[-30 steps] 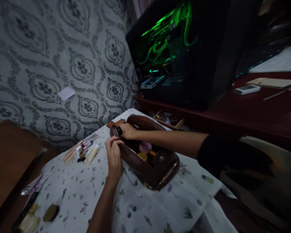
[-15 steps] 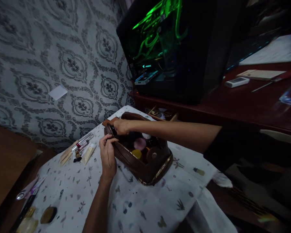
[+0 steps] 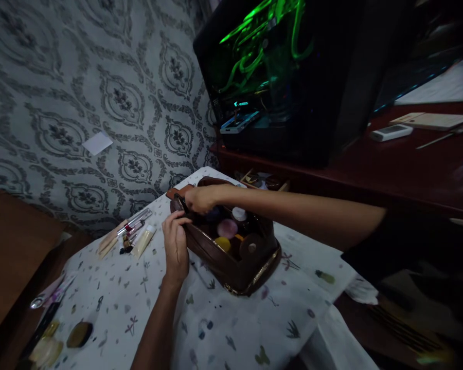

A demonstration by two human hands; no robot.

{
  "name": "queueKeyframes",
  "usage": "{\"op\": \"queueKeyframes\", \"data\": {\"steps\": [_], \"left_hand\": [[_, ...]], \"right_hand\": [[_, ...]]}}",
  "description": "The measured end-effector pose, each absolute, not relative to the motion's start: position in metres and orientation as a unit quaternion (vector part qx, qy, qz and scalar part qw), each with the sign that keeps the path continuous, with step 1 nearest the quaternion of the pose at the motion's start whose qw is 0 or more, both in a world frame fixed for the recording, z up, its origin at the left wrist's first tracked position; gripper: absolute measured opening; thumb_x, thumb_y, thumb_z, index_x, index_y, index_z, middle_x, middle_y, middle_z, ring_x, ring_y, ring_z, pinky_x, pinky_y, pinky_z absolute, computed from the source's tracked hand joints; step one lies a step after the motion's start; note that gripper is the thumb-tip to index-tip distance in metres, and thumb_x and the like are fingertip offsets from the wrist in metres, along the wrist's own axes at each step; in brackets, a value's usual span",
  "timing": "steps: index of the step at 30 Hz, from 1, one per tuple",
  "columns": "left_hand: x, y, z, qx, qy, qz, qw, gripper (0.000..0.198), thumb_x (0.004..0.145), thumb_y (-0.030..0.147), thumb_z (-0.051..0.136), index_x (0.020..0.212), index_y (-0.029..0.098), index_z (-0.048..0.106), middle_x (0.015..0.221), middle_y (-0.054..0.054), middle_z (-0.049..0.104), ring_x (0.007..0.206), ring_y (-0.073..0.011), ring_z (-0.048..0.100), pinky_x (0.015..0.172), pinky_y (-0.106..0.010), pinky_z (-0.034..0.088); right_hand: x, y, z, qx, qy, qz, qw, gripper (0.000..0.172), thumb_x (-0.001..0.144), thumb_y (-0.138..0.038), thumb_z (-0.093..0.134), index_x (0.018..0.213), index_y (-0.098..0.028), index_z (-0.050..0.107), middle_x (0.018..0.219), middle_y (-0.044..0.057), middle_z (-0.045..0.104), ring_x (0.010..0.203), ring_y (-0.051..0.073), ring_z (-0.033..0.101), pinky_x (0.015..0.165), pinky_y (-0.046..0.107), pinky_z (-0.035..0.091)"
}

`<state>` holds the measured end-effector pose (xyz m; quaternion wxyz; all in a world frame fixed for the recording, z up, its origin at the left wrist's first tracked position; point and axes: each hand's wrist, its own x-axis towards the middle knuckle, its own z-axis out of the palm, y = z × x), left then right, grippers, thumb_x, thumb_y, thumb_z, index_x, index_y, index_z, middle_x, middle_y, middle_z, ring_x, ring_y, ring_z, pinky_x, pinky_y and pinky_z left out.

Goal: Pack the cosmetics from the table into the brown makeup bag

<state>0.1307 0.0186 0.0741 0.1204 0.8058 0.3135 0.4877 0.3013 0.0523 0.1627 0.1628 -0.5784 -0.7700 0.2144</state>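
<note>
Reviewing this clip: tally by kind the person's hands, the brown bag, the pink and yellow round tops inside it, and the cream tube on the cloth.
Hands: 2 (left hand, right hand)
Brown bag: 1
Pink round top: 1
Yellow round top: 1
Cream tube: 1
Total: 6

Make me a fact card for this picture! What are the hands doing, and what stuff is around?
Left hand: fingers at the rim of the open brown bag
Right hand: inside the brown bag, fingertips hidden
In the bag: yellow round thing, pink round thing, white round thing
Left of bag: cream tube on patterned cloth
Behind: computer case, lit green inside
</note>
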Motion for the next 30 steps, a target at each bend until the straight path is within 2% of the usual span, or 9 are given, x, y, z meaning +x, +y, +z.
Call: {"op": "queueKeyframes", "data": {"steps": [1, 3, 5, 9, 15, 20, 23, 27, 30], "left_hand": [[0.131, 0.019, 0.074, 0.808, 0.310, 0.486, 0.118, 0.044, 0.104, 0.047, 0.026, 0.096, 0.023, 0.062, 0.123, -0.008, 0.058, 0.124, -0.0233, 0.050, 0.111, -0.043, 0.035], [0.130, 0.020, 0.075, 0.814, 0.302, 0.483, 0.110, 0.044, 0.104, 0.048, 0.023, 0.097, 0.023, 0.059, 0.127, -0.009, 0.058, 0.125, -0.0237, 0.049, 0.111, -0.045, 0.035], [0.130, 0.023, 0.077, 0.826, 0.284, 0.476, 0.097, 0.045, 0.104, 0.050, 0.021, 0.097, 0.023, 0.057, 0.130, -0.010, 0.058, 0.128, -0.0241, 0.047, 0.111, -0.046, 0.034], [0.127, 0.031, 0.082, 0.857, 0.233, 0.455, 0.068, 0.041, 0.103, 0.054, 0.022, 0.101, 0.024, 0.050, 0.134, -0.012, 0.057, 0.136, -0.0246, 0.041, 0.114, -0.049, 0.032], [0.125, 0.039, 0.087, 0.867, 0.202, 0.455, 0.014, 0.037, 0.102, 0.054, 0.027, 0.104, 0.023, 0.047, 0.126, -0.013, 0.057, 0.128, -0.0260, 0.047, 0.109, -0.051, 0.037], [0.127, 0.039, 0.089, 0.868, 0.197, 0.456, 0.006, 0.034, 0.103, 0.050, 0.030, 0.103, 0.022, 0.049, 0.125, -0.012, 0.058, 0.126, -0.0251, 0.048, 0.108, -0.048, 0.038], [0.130, 0.038, 0.090, 0.871, 0.203, 0.447, 0.002, 0.036, 0.103, 0.051, 0.030, 0.105, 0.022, 0.052, 0.127, -0.011, 0.060, 0.127, -0.0245, 0.048, 0.109, -0.047, 0.039], [0.131, 0.036, 0.086, 0.873, 0.214, 0.439, 0.021, 0.048, 0.103, 0.054, 0.024, 0.124, 0.022, 0.053, 0.142, -0.013, 0.054, 0.137, -0.0246, 0.043, 0.116, -0.049, 0.033], [0.129, 0.033, 0.075, 0.860, 0.229, 0.453, 0.063, 0.053, 0.104, 0.053, 0.024, 0.141, 0.021, 0.043, 0.154, -0.014, 0.041, 0.147, -0.0239, 0.033, 0.122, -0.048, 0.025]], "right_hand": [[0.306, 0.050, 0.170, -0.576, -0.775, 0.216, 0.145, 0.011, 0.093, -0.017, 0.061, 0.093, -0.009, 0.070, 0.077, 0.003, 0.068, 0.071, 0.015, 0.065, 0.070, 0.029, 0.054], [0.316, 0.042, 0.184, -0.568, -0.787, 0.206, 0.126, 0.020, 0.090, -0.006, 0.054, 0.088, -0.008, 0.073, 0.063, 0.001, 0.065, 0.063, 0.015, 0.063, 0.066, 0.025, 0.049], [0.326, 0.031, 0.195, -0.562, -0.795, 0.187, 0.134, 0.028, 0.087, -0.002, 0.048, 0.089, -0.009, 0.075, 0.059, 0.001, 0.063, 0.061, 0.014, 0.062, 0.062, 0.023, 0.044], [0.338, 0.009, 0.199, -0.555, -0.806, 0.119, 0.169, 0.026, 0.085, -0.002, 0.048, 0.085, -0.011, 0.073, 0.066, 0.002, 0.066, 0.067, 0.014, 0.060, 0.061, 0.023, 0.037], [0.345, -0.028, 0.180, -0.546, -0.797, 0.098, 0.238, 0.023, 0.087, -0.010, 0.055, 0.096, -0.017, 0.074, 0.088, 0.004, 0.071, 0.080, 0.016, 0.061, 0.069, 0.023, 0.038], [0.349, -0.066, 0.171, -0.516, -0.817, 0.110, 0.231, 0.018, 0.094, -0.015, 0.054, 0.087, -0.017, 0.071, 0.077, 0.002, 0.067, 0.068, 0.013, 0.057, 0.063, 0.024, 0.034], [0.349, -0.082, 0.164, -0.504, -0.814, 0.118, 0.266, 0.018, 0.094, -0.016, 0.054, 0.088, -0.016, 0.071, 0.078, 0.003, 0.068, 0.070, 0.014, 0.060, 0.064, 0.024, 0.036], [0.343, -0.094, 0.142, -0.465, -0.808, 0.085, 0.352, 0.022, 0.097, -0.017, 0.050, 0.100, -0.018, 0.071, 0.091, 0.005, 0.070, 0.080, 0.016, 0.065, 0.072, 0.025, 0.044], [0.337, -0.097, 0.125, -0.430, -0.813, 0.028, 0.393, 0.024, 0.099, -0.020, 0.047, 0.109, -0.019, 0.069, 0.097, 0.005, 0.070, 0.081, 0.016, 0.067, 0.069, 0.025, 0.048]]}}
